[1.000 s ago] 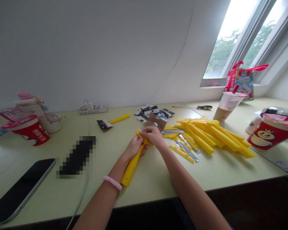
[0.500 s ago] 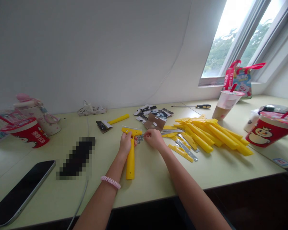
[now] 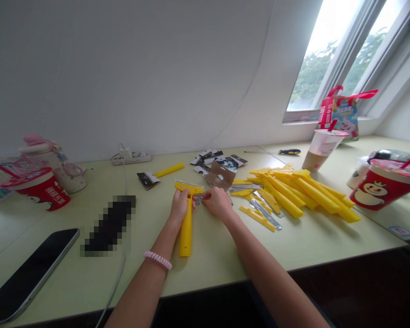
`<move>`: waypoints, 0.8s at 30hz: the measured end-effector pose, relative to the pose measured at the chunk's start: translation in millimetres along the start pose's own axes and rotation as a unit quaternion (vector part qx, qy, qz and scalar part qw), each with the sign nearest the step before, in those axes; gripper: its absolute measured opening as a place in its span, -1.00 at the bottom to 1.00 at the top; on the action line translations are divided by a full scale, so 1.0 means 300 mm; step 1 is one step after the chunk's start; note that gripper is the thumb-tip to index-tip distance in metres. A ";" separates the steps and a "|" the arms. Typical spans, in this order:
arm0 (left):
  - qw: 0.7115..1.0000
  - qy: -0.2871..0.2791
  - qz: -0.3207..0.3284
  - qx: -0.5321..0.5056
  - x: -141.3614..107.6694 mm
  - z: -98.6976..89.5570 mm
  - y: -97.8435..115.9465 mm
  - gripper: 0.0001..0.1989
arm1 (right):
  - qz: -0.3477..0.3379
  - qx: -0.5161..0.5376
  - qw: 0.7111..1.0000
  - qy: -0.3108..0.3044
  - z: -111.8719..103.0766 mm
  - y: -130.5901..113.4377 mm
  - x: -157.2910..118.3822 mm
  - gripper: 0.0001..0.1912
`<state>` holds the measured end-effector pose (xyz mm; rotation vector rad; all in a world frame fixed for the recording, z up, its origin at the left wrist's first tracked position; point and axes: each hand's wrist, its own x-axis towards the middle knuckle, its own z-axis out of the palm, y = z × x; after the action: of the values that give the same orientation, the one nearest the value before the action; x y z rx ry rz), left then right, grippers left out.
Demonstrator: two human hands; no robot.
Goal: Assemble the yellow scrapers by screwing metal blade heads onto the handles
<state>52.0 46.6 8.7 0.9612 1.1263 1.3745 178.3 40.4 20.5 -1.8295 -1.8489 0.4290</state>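
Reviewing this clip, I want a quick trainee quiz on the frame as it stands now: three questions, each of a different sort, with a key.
1. Multiple choice: what does the left hand hold?
A. a phone
B. a yellow scraper
C. a red cup

2. True or false: the screwdriver lies on the table, apart from both hands.

3. Fill in the blank: close to the fingertips of the right hand is a pile of small ____-coloured pieces.

Key: 1. B; 2. True; 3. silver
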 end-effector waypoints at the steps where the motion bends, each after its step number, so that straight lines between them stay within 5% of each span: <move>1: 1.000 -0.002 0.000 -0.001 -0.001 0.000 0.001 -0.82 | 0.005 0.011 1.000 -0.008 -0.001 0.002 0.002 -0.86; 5: 1.000 -0.003 -0.004 0.000 -0.003 0.002 0.002 -0.83 | 0.016 0.083 0.996 -0.006 -0.017 0.023 0.017 -0.86; 11: 1.000 -0.021 -0.014 0.016 0.000 0.004 -0.007 -0.84 | 0.026 0.214 0.972 0.093 -0.048 0.051 0.048 -0.79; 17: 0.998 -0.062 -0.018 0.021 0.003 0.004 -0.018 -0.82 | 0.021 0.338 0.941 -0.006 -0.029 0.023 0.037 -0.73; 24: 0.997 -0.066 -0.001 0.036 -0.009 0.005 -0.006 -0.83 | 0.018 0.324 0.946 0.000 -0.008 0.018 0.027 -0.76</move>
<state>54.2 44.1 7.3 1.0869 1.0825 1.2576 184.3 48.3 20.5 -1.4016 -1.4310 0.9222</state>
